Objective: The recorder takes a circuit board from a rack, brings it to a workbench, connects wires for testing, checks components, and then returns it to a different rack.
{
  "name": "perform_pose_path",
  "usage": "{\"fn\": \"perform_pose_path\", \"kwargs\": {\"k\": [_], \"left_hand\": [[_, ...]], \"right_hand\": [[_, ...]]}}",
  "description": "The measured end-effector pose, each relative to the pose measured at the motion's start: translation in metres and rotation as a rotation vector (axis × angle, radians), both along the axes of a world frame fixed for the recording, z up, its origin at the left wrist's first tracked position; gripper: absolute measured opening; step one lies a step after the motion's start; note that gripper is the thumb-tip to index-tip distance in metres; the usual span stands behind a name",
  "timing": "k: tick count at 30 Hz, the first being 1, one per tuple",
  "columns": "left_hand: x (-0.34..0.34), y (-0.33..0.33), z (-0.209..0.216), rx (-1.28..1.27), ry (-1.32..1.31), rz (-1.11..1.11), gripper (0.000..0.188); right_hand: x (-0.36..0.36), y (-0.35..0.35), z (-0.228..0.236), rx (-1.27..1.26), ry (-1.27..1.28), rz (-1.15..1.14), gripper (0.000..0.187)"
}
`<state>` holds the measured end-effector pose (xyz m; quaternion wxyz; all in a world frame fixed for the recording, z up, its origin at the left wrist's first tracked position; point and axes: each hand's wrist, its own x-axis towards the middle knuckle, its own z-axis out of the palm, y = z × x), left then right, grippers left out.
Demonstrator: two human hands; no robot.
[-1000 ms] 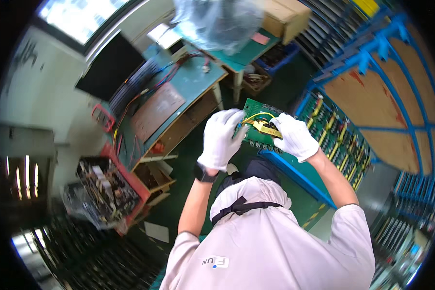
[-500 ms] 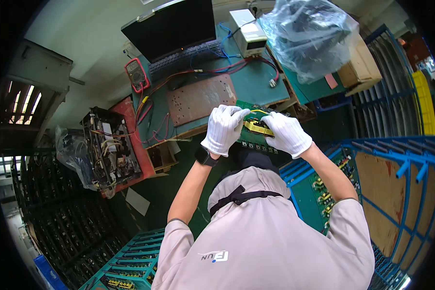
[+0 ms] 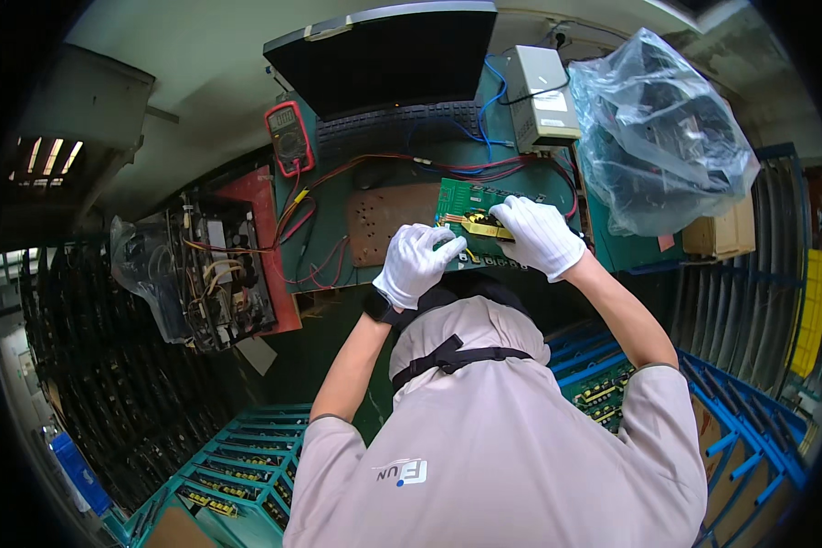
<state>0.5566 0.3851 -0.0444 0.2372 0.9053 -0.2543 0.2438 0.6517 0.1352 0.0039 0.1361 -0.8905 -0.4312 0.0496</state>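
A green circuit board (image 3: pixel 459 194) with a yellow-wrapped component (image 3: pixel 487 227) and a row of parts along its near edge lies over the brown perforated plate's right part. My left hand (image 3: pixel 415 265), in a white ribbed glove, is closed at the board's near left corner, finger and thumb pinched at its edge. A bit of yellow, perhaps a wire, shows beside those fingertips. My right hand (image 3: pixel 541 236), gloved alike, grips the board's right side, its fingers curled down next to the yellow component. The palm hides that end of the board.
The brown plate (image 3: pixel 374 225) lies on the green bench. Behind it are a red multimeter (image 3: pixel 289 139), a keyboard (image 3: pixel 397 126), a monitor (image 3: pixel 384 59) and a white power unit (image 3: pixel 541 96). A plastic-wrapped bundle (image 3: pixel 662 137) stands right; racks of boards (image 3: pixel 237 466) flank me.
My view has shifted, and I am nearer the bench. The board now lies over the plate's right part. My left hand has gone from the board's far left to its near left corner.
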Motion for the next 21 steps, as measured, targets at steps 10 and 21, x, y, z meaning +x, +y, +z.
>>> {"fn": "perform_pose_path", "kwargs": {"k": [10,21], "left_hand": [[0.009,-0.023,-0.037,-0.053,0.189,0.472,0.019],[-0.051,0.036,-0.051,-0.215,0.222,0.300,0.025]], "right_hand": [[0.029,0.055,-0.025,-0.053,0.077,0.060,0.037],[0.023,0.086,-0.063,-0.128,0.216,0.072,0.039]]}}
